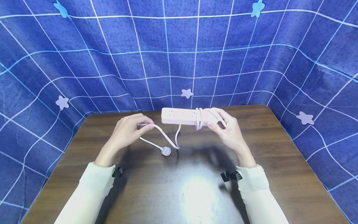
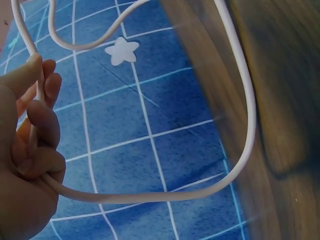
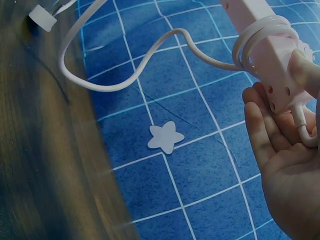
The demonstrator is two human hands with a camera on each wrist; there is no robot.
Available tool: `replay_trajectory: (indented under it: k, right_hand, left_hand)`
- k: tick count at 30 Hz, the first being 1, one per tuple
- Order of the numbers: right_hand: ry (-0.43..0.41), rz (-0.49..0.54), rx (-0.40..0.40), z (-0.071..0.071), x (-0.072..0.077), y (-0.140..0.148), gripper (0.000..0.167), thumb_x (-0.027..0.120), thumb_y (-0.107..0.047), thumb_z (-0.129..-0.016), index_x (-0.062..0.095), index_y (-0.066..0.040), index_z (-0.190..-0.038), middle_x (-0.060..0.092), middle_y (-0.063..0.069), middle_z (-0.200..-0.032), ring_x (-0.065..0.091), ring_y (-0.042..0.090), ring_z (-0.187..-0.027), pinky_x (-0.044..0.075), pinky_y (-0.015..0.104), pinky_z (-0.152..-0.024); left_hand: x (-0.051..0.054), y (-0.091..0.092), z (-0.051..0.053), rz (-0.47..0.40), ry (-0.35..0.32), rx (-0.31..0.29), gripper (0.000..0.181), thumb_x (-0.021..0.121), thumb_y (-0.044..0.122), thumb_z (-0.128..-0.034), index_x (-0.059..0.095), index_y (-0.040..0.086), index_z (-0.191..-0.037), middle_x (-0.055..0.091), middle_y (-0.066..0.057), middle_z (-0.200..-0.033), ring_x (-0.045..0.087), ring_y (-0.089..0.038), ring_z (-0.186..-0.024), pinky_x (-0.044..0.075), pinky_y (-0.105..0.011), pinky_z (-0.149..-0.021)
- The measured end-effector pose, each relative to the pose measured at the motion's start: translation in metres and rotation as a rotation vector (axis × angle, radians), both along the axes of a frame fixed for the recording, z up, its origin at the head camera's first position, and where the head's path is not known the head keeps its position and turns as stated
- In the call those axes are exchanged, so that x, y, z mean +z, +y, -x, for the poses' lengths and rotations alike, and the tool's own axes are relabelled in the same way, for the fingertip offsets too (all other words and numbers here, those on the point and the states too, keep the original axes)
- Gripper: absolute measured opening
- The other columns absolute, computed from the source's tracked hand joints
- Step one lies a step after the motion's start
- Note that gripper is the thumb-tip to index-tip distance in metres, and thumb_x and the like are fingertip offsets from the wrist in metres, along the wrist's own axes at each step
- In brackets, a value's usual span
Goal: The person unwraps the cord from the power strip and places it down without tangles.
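My right hand point(image 1: 230, 130) grips the right end of a white power strip point(image 1: 179, 116), held above the table's far part. Its cord point(image 3: 267, 35) is wound a couple of turns around the strip near that hand. From there the cord hangs down in a loop and rises to my left hand point(image 1: 127, 130), which pinches it between thumb and fingers. In the left wrist view the cord point(image 2: 250, 100) runs through the curled fingers and makes a wide bend. The plug point(image 1: 166, 151) dangles on the free length between the hands; the left wrist view does not show it.
A brown wood-grain table point(image 1: 156, 186) lies below both hands, with a bright glare patch near the front. Blue cloth point(image 1: 179, 62) with white grid lines and stars hangs behind and at both sides. Small black devices point(image 1: 118, 172) are strapped at both wrists.
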State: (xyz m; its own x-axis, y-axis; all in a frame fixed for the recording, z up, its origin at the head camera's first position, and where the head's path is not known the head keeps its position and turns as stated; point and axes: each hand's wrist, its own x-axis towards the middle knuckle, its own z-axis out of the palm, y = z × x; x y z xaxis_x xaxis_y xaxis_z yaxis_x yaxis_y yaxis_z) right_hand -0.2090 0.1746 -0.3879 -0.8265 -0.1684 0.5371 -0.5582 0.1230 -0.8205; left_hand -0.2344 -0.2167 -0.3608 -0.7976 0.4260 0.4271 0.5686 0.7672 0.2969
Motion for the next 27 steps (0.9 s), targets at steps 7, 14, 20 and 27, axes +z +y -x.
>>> replay_trajectory:
  k: [7,14,20,27]
  right_hand:
    - [0.009,-0.011,-0.011,0.001,-0.001,0.000,0.043,0.073,0.000,-0.096,0.065,-0.003,-0.139,0.072,0.014,-0.130,0.066,0.011,-0.113,0.049,0.022,-0.102]
    - [0.022,-0.033,-0.002,0.001,0.000,0.000,0.045,0.075,-0.001,-0.096,0.065,-0.005,-0.140,0.072,0.010,-0.130,0.067,0.010,-0.115,0.050,0.023,-0.103]
    - [0.018,-0.040,0.010,0.001,0.000,0.000,0.044,0.075,-0.004,-0.097,0.065,-0.005,-0.140,0.072,0.009,-0.131,0.066,0.010,-0.116,0.048,0.023,-0.105]
    - [0.028,-0.042,0.027,-0.001,0.001,0.000,0.044,0.075,-0.001,-0.096,0.065,-0.003,-0.139,0.071,0.010,-0.133,0.065,0.011,-0.119,0.047,0.025,-0.108]
  left_hand:
    - [-0.007,-0.007,0.011,0.054,0.028,0.064,0.013,0.077,0.048,-0.0955,0.078,0.037,-0.102,0.068,0.018,-0.088,0.062,-0.010,-0.071,0.045,-0.037,-0.061]
    - [-0.011,-0.014,0.024,0.094,0.020,0.138,0.011,0.078,0.047,-0.0955,0.077,0.038,-0.102,0.071,0.016,-0.091,0.062,-0.013,-0.073,0.047,-0.041,-0.060]
    - [-0.011,-0.021,0.032,0.126,0.003,0.178,0.015,0.076,0.047,-0.0965,0.079,0.034,-0.104,0.075,0.012,-0.097,0.072,-0.022,-0.084,0.050,-0.047,-0.063]
    - [-0.013,-0.027,0.039,0.164,-0.025,0.217,0.018,0.075,0.044,-0.0976,0.080,0.028,-0.105,0.078,0.005,-0.101,0.075,-0.031,-0.092,0.052,-0.052,-0.067]
